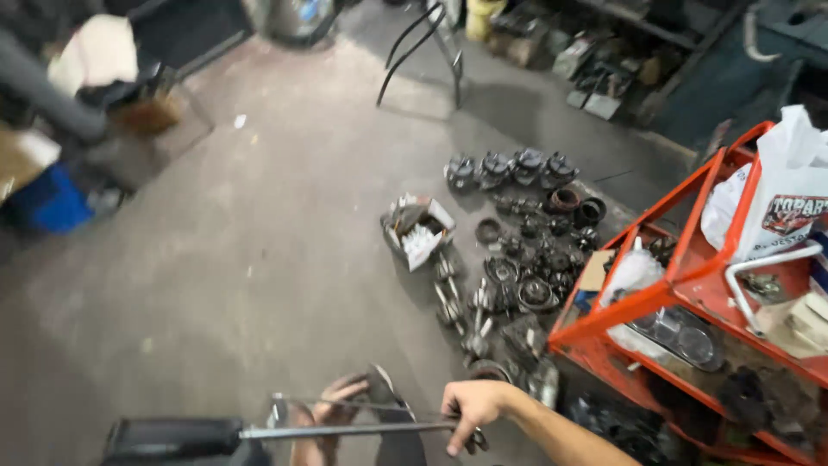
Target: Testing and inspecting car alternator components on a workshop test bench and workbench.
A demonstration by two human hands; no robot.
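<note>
Head cam: right hand (472, 406) clenched on a long metal bar (345, 429) w/ black grip, held level for carrying prob, left hand (332, 406) blurry under it so can't tell, gear parts (517, 250) spread on floor beside orange cart (690, 285).

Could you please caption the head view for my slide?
Right hand grips a thin metal rod beside greasy dark metal machine parts and an orange metal cart.

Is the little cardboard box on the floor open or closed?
Open. The cardboard box has its flaps spread apart, and pale things show inside it, beside the metal parts.
</note>
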